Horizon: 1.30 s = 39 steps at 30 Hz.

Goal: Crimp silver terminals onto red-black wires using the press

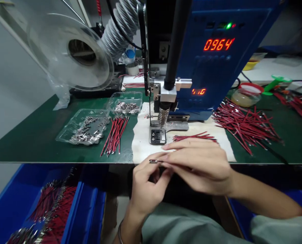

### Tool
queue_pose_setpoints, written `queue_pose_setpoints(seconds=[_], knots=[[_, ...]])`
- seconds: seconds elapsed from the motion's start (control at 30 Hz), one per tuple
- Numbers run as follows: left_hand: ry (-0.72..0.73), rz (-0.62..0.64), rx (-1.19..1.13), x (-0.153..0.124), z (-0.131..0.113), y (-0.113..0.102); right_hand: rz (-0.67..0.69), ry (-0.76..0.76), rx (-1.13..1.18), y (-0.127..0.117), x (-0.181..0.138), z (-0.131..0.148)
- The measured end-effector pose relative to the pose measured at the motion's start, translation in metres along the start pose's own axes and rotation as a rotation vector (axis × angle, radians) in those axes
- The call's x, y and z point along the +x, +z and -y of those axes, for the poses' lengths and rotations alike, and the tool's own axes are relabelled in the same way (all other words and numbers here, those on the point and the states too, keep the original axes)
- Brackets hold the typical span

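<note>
A small shiny metal terminal with a short dark wire end shows at my fingertips, just in front of the machine. My left hand is closed, thumb and forefinger meeting by the terminal, which lies along the forefinger. From the right, my right hand pinches the wire end; its fingers hide most of the wire. Both hands touch at the tips. Beyond them stands a blue machine with red digits, its spring-loaded head over a small metal block. Several red wires lie behind my right hand.
Two clear trays of metal parts, one nearer and one farther, stand left beside a red wire bundle. A larger wire pile lies right. Below the green table's edge, a blue bin holds finished-looking wires. A clear reel hangs upper left.
</note>
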<state>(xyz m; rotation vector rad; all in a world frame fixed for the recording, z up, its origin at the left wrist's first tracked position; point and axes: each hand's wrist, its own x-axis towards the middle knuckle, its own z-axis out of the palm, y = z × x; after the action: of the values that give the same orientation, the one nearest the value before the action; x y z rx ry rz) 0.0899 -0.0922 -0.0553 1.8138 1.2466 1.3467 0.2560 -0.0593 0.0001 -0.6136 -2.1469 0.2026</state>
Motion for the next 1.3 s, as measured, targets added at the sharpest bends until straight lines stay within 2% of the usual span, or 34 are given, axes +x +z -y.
queue_pose_setpoints(seconds=[0.07, 0.2, 0.33, 0.4, 0.5, 0.57, 0.67, 0.83, 1.03, 1.13, 1.3], knots=[[0.025, -0.001, -0.036, -0.006, 0.001, 0.0, -0.082, 0.053, 0.087, 0.016, -0.003, 0.01], [-0.055, -0.075, -0.036, -0.005, 0.003, -0.01, -0.188, 0.142, 0.188, 0.037, -0.006, 0.012], [-0.184, -0.245, 0.137, 0.017, 0.01, -0.043, -0.192, 0.242, 0.087, 0.025, -0.015, 0.001], [-0.189, -0.296, 0.304, 0.034, 0.015, -0.063, -0.169, 0.275, 0.017, 0.011, -0.022, -0.006], [-0.151, -0.223, 0.731, 0.062, 0.02, -0.088, -0.118, 0.33, -0.11, -0.008, -0.032, -0.018], [-0.172, -0.161, 1.015, 0.077, 0.02, -0.097, -0.131, 0.357, -0.181, -0.017, -0.039, -0.025], [-0.194, -0.064, 1.245, 0.093, 0.021, -0.101, -0.156, 0.362, -0.271, -0.028, -0.049, -0.037], [-0.18, 0.053, 1.366, 0.105, 0.03, -0.096, -0.017, 0.416, -0.373, -0.037, -0.055, -0.056], [-0.181, 0.043, 1.356, 0.095, 0.028, -0.094, 0.18, 0.431, -0.367, -0.046, -0.046, -0.068], [-0.255, 0.153, 1.349, 0.092, 0.021, -0.093, 0.24, 0.408, -0.372, -0.048, -0.041, -0.074], [-0.288, 0.311, 1.39, 0.097, 0.017, -0.088, 0.368, 0.387, -0.372, -0.048, -0.031, -0.078]])
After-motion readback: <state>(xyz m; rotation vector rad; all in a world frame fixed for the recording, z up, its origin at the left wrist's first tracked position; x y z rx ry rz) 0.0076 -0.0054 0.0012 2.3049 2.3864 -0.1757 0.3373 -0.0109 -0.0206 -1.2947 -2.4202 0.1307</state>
